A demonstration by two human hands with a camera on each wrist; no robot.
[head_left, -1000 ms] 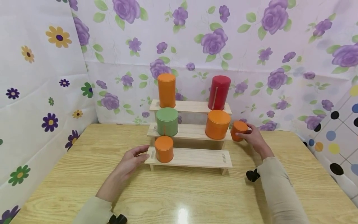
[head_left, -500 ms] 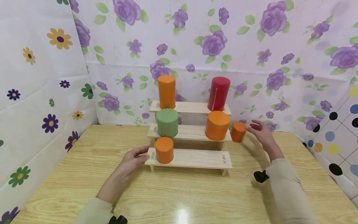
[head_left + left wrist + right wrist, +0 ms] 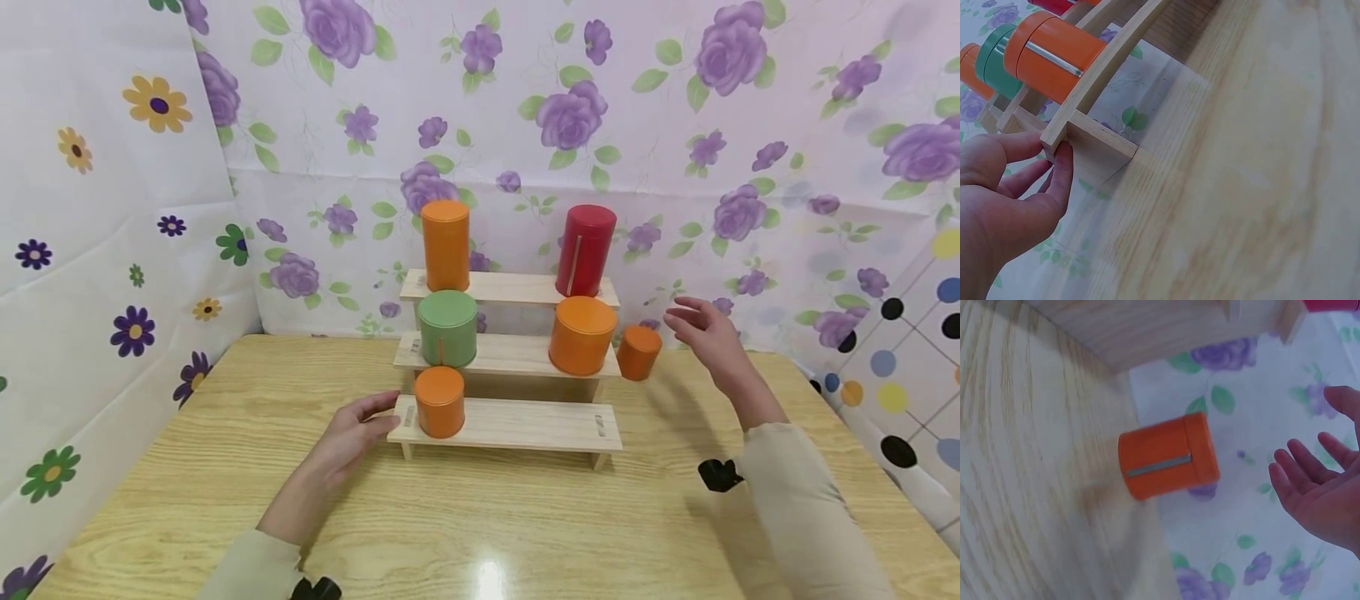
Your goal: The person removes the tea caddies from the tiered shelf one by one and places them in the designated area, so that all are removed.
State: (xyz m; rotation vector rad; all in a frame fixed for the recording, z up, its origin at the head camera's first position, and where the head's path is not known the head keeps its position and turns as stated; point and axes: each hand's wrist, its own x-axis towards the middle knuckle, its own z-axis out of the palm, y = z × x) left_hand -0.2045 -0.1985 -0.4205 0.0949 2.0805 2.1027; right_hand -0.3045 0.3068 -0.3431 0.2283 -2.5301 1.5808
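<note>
**Light pinch on one side, clear space on the other**

Nearest, the end of the lowest shelf (image 3: 528,425) is pinched between the thumb and fingers of the left hand (image 3: 354,435). That hold is best made light and level, since any tug could be passed on to what is borne. Just to this hand's right, a squat orange canister (image 3: 440,404) is stood on the same shelf.

Farther off, nothing is held by the right hand (image 3: 707,342); its fingers are loosely spread, raised above the table (image 3: 525,517). Lower and to its left, apart from it, the small orange canister (image 3: 639,354) is stood upright on the table. If it is to be handled, its body is best approached from the right hand's side, so that the wide orange canister (image 3: 582,337) beyond it, on the middle shelf (image 3: 513,354), is not knocked.

Farthest, on the top shelf (image 3: 513,287), a tall orange canister (image 3: 446,246) is set ahead of the left hand, a red canister (image 3: 587,250) ahead and left of the right; by their narrow shape, these are judged most easily toppled.
</note>
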